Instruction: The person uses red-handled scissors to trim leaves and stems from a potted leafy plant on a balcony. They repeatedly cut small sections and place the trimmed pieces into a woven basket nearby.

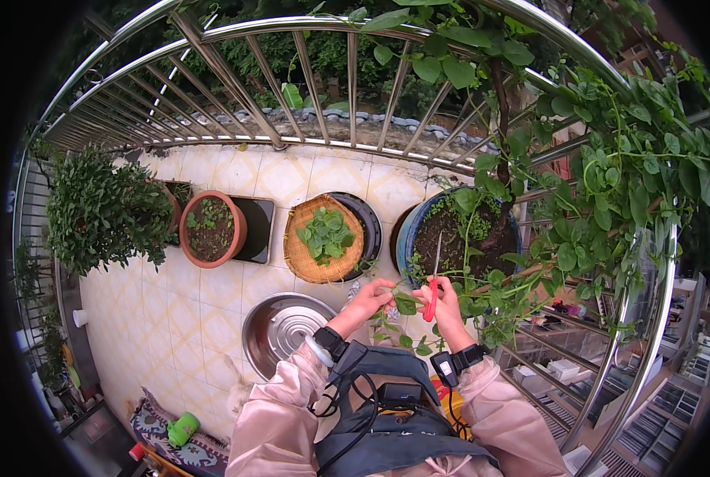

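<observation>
Red-handled scissors (431,301) rest in my right hand (448,307), their thin metal blades pointing up and away over the soil of a large blue pot (411,232). My left hand (364,304) pinches a green vine stem beside a broad leaf (405,305), just left of the scissors. Fingers partly hide the stem, and the right fingertips come close to it or touch it. Past my hands, a round woven bamboo tray (293,244) holds a pile of picked green leaves (325,235). Leafy vines (599,197) climb over the railing at the right.
A stainless steel basin (256,334) sits on the tiled floor, left of my left forearm. Beyond it stand a terracotta pot (236,217) and a bushy plant (104,211). Metal railing (352,89) curves around the far side. A green object (183,429) lies on a patterned mat (152,420).
</observation>
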Available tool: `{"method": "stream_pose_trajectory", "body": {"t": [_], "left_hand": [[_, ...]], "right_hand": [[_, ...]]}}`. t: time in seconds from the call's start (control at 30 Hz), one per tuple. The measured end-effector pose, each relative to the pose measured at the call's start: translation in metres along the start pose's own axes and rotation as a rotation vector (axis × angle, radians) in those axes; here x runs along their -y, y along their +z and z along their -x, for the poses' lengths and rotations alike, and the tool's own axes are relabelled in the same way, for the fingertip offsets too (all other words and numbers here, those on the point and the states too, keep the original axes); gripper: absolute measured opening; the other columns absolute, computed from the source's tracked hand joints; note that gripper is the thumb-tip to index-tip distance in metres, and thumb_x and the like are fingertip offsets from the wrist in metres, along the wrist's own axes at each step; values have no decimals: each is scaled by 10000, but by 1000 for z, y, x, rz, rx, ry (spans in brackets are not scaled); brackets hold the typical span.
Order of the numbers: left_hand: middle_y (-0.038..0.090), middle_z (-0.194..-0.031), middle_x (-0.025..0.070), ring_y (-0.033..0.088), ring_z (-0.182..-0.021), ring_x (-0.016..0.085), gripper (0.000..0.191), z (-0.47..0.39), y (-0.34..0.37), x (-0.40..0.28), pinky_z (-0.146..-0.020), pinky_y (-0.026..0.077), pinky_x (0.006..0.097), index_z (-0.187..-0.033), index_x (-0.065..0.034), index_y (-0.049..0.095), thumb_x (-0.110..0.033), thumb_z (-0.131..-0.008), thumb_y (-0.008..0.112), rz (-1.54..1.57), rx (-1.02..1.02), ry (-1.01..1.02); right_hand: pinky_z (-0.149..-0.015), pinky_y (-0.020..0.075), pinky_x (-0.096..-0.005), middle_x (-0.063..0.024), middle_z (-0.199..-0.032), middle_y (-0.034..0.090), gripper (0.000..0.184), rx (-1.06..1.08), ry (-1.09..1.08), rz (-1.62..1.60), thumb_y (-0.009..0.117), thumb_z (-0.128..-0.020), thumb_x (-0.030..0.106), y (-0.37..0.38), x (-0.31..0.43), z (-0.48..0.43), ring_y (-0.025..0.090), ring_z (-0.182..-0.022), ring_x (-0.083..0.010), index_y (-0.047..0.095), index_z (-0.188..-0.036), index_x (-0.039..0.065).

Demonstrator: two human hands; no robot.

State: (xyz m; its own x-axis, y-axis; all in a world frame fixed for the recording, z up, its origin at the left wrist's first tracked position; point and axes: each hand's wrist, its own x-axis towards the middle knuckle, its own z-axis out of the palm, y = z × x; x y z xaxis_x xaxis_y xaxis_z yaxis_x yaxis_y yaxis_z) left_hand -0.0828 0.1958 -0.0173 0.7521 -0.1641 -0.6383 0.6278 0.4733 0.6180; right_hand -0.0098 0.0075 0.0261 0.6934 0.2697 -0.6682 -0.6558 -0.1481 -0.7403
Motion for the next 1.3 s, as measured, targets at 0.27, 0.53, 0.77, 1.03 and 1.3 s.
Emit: {"method": "stream_pose_trajectory", "body": {"t": [0.27,0.53,0.77,1.03,1.3], "left_hand": [[581,-728,89,568,-629,195,337,9,0,-1,-586,456,324,-1164,-97,562,-61,-830,592,-629,-192,252],[607,-754,133,611,-699,291,149,-4,-3,2,-636,477,374,-892,-46,652,-98,-757,690,-878,-368,441],[690,-889,89,652,-775,196,241,-2,-4,8,-712,497,313,-1029,-66,662,-62,-788,663,-838,-311,383],[692,-772,95,666,-735,183,213,3,4,12,-703,499,314,-1015,-90,683,-125,-807,652,-758,-257,272],[634,-831,-11,400,-528,16,264,6,8,9,-482,321,175,-1116,-39,649,-28,-861,583,-30,-62,9]], "right_hand": [[-584,498,-251,-34,-761,599,336,114,30,283,595,-910,179,-38,9,36,652,-681,-146,468,-1183,28],[-583,488,-248,-60,-759,607,369,228,73,278,664,-871,186,-43,-4,54,599,-634,-117,491,-1142,4],[-512,458,-241,-52,-730,607,378,248,95,316,674,-868,225,-57,-19,62,589,-582,-109,519,-1141,16],[-453,418,-225,-28,-683,595,388,365,270,179,673,-870,288,-67,-15,64,546,-485,-98,571,-1142,30],[-519,460,-340,-95,-683,629,392,199,-118,634,684,-835,364,-68,-23,68,616,-568,-248,606,-1082,69]]}}
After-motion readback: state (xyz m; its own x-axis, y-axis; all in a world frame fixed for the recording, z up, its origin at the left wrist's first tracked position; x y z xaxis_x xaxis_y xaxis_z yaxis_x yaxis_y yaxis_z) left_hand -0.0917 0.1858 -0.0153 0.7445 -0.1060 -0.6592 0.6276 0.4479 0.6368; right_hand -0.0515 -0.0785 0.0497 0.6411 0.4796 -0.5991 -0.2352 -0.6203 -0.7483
